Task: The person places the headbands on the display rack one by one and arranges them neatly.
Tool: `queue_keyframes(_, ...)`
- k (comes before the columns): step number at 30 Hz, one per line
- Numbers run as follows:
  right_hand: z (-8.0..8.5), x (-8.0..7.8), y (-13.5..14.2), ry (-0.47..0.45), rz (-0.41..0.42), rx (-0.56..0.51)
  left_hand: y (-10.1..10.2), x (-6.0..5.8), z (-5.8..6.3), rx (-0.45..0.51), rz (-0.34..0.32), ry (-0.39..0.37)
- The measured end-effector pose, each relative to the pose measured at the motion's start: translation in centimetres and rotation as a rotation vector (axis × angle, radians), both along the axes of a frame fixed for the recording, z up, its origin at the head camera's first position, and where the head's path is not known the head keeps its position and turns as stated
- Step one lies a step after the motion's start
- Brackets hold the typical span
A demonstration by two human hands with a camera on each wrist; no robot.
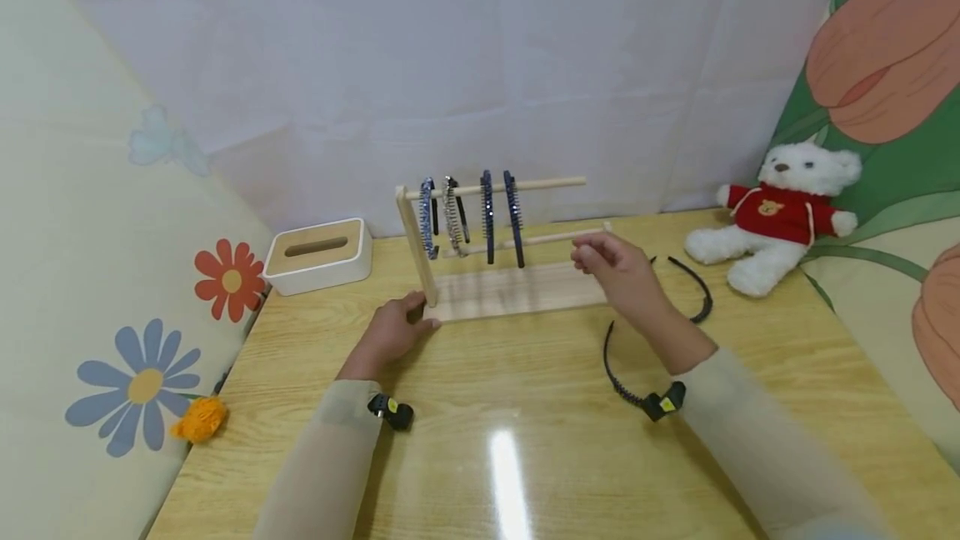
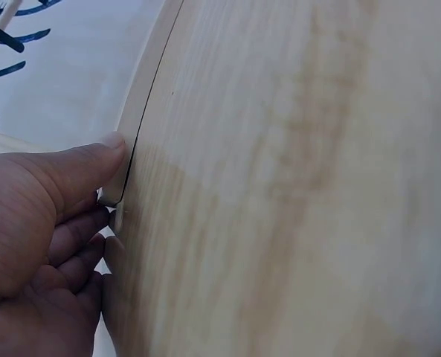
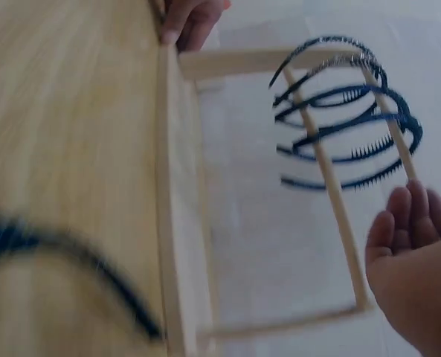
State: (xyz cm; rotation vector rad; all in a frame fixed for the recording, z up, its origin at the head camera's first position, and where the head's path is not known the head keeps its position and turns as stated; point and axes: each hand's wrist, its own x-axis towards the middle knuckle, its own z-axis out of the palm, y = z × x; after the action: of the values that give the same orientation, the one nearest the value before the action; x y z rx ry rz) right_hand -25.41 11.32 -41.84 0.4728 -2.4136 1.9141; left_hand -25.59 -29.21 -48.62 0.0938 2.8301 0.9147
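A wooden headband rack stands on the table, with two rods above its base. Across the upper rod hang several toothed headbands: a blue glittery one, a silver one and dark navy ones. My left hand grips the left end of the base; in the left wrist view its thumb presses the edge. Near the rods' right ends my right hand hovers, fingers loosely bent and holding nothing. Two dark headbands lie on the table by the right forearm, one nearer, one farther.
A white tissue box with a wooden top sits left of the rack. At the back right sits a white teddy bear in a red sweater. A small orange object lies at the table's left edge. A white cloth hangs behind.
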Motion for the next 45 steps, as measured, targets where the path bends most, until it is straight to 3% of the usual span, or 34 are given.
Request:
queue_keyframes(5, -1.7, 1.9, 5.3, 0.028, 0.12, 0.279, -0.2, 0.0, -0.3, -0.002, 0.005, 0.0)
queue_keyframes(10, -2.9, 3.8, 9.3, 0.023, 0.214, 0.479, -0.5, 0.4, -0.4, -0.003, 0.004, 0.012)
queue_keyframes(15, -3.3, 5.0, 11.9, 0.049, 0.312, 0.639, -0.8, 0.8, 0.0, -0.014, 0.012, 0.024)
queue_keyframes(21, -3.5, 5.8, 13.1, 0.152, 0.417, 0.772, -1.0, 0.6, 0.2, -0.019, -0.001, 0.045)
queue_keyframes(29, -4.9, 6.0, 11.6, 0.371, 0.538, 0.785, -0.8, 0.5, -0.2, -0.018, 0.005, 0.007)
queue_keyframes(37, -4.9, 8.2, 5.5, 0.5, 0.641, 0.787, -0.4, 0.6, 0.0, -0.009, -0.012, 0.031)
queue_keyframes(41, -4.5, 8.7, 3.3, 0.435, 0.597, 0.706, -0.1, 0.3, 0.2, -0.004, -0.019, 0.039)
queue_keyframes(45, -4.2, 8.2, 2.7, 0.245, 0.431, 0.53, 0.1, 0.1, 0.2, 0.003, -0.028, 0.037)
